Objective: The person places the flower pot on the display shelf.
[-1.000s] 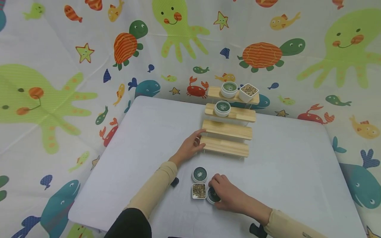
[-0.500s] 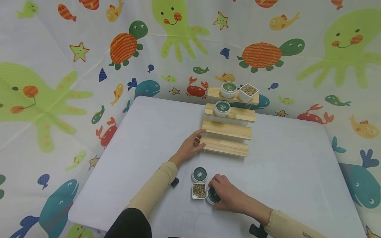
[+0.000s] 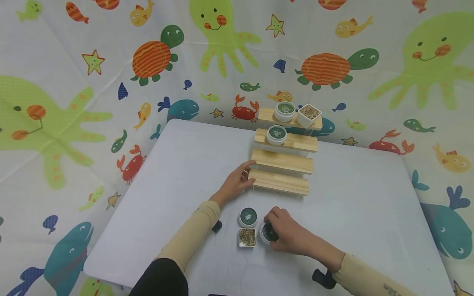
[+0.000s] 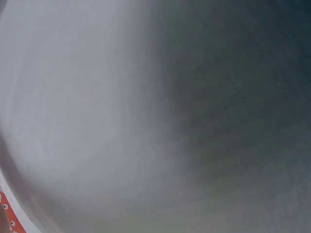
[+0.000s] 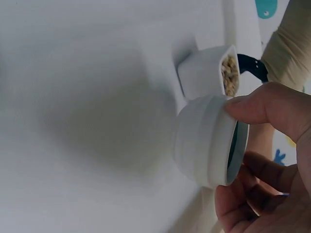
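Observation:
In the head view my left hand (image 3: 232, 186) holds the left end of a four-tier wooden stand (image 3: 283, 161), thumb at the lowest board and forefinger at the one above. My right hand (image 3: 290, 234) grips a small round white pot (image 5: 199, 141) with a dark green inside by its rim, thumb on one side and fingers on the other. Just left of it are a round white pot (image 3: 248, 216) with a green inside and a square white pot (image 3: 247, 237) of tan gravel. The left wrist view is blurred and shows no hand.
On the stand's top board are a round pot (image 3: 285, 110) and a square gravel pot (image 3: 309, 114); another round pot (image 3: 277, 135) sits one board lower. A white-covered table (image 3: 370, 205) lies beneath, backed by a sea-animal curtain (image 3: 229, 41).
My right hand has moved slightly up and to the right with the round pot, opening a gap from the square gravel pot. My left hand stays at the stand.

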A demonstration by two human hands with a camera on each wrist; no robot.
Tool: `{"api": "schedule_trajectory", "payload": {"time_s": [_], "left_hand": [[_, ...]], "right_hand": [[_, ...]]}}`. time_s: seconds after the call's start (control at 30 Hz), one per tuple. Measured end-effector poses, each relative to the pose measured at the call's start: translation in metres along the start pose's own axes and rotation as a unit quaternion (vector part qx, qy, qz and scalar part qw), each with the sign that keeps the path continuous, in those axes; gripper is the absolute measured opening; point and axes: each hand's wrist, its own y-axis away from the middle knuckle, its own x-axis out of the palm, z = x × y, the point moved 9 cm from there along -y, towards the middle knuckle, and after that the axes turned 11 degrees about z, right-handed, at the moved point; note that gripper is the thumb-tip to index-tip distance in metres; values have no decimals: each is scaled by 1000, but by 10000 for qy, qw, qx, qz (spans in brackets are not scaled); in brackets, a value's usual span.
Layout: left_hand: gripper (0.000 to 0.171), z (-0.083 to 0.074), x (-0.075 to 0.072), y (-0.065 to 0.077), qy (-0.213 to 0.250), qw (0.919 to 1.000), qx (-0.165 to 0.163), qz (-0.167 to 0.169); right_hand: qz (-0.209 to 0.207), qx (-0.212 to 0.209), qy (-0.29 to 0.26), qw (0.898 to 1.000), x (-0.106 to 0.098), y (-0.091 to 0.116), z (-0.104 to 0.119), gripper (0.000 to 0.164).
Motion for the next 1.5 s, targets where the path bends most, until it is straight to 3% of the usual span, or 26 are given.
{"api": "schedule_trajectory", "payload": {"time_s": [0.3, 0.7, 1.5], "left_hand": [[63, 0, 0, -1, -33, 10000, 33, 24], [62, 0, 0, -1, 6, 10000, 43, 46], [62, 1, 0, 0, -23, 10000, 2, 34]], "right_hand": [[-366, -124, -30, 9993, -31, 3, -6, 50], [-418, 174, -155, 9989, -71, 8, -17, 50], [-412, 658, -240, 9967, -124, 11, -41, 51]]}}
